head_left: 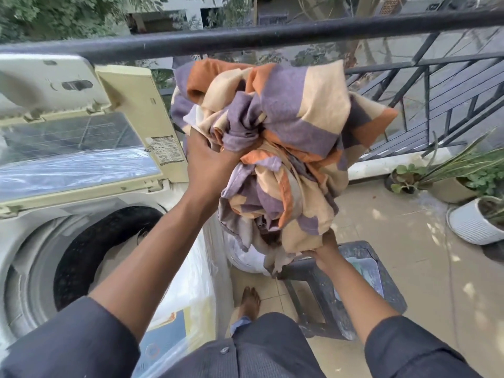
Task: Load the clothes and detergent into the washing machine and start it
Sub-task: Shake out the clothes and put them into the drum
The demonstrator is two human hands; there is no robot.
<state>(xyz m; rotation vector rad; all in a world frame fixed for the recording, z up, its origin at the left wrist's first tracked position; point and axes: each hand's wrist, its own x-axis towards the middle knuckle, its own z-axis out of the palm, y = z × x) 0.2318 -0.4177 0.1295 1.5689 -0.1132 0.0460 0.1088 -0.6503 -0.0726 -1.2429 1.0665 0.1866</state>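
Note:
A big bundle of purple, orange and cream patterned cloth (275, 143) is held up in the air to the right of the washing machine. My left hand (210, 159) grips its left side and my right hand (326, 255) holds its bottom edge from below. The top-loading washing machine (30, 241) stands at the left with its folding lid (81, 126) raised and its dark drum (106, 255) open, some pale fabric lying inside. Below the bundle sits a white container (245, 260) on a dark stool (354, 290). No detergent is visible.
A black railing (245, 36) runs across the top just behind the bundle. Potted plants (474, 214) stand on the tiled floor at the right. My bare foot (249, 301) is between the machine and the stool. Clear plastic wrap covers the machine's front panel.

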